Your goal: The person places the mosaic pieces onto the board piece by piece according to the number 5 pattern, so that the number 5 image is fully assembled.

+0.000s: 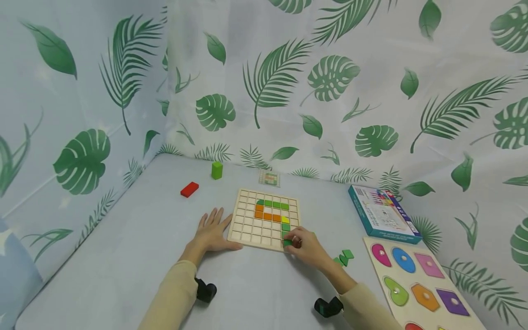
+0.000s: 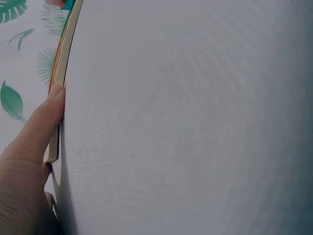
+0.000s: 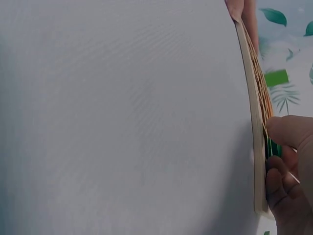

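1. The right hand [image 1: 303, 245] pinches a green tile [image 1: 287, 242] at the near right corner of the grid board [image 1: 247, 220], which lies flat on the bench [image 1: 123, 256].
2. The left hand [image 1: 212, 231] lies spread, fingers straight, its thumb against the board's left edge.
3. The tile looks small, light, stiff and smooth, so a fingertip pinch on opposite sides should suit it.
4. It seems square, with no clear long axis; its face is mostly hidden by fingers.

Wooden grid board [image 1: 264, 219] flat on table, partly filled with green, orange, yellow tiles, green tile [image 1: 287, 242] at near-right corner.
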The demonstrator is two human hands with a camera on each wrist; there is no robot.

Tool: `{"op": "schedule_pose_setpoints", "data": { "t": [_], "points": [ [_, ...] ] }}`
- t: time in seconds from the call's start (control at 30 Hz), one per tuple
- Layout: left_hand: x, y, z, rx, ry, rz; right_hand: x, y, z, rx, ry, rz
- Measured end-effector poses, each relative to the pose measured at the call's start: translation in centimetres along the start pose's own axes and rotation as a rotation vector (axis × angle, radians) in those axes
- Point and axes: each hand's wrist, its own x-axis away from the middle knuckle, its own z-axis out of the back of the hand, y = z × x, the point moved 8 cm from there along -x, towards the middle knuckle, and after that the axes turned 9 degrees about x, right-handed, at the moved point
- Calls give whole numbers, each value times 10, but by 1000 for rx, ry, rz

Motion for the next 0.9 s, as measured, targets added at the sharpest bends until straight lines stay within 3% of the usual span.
{"op": "schedule_pose_setpoints", "data": {
  "t": [0.6, 0.9],
  "points": [
    [1, 1, 0, 1, 5, -9, -1, 3, -3, 46, -10, -94],
    [-1, -1, 0, 1, 7, -7, 2, 5, 5, -53, 122, -73]
  ]
}}
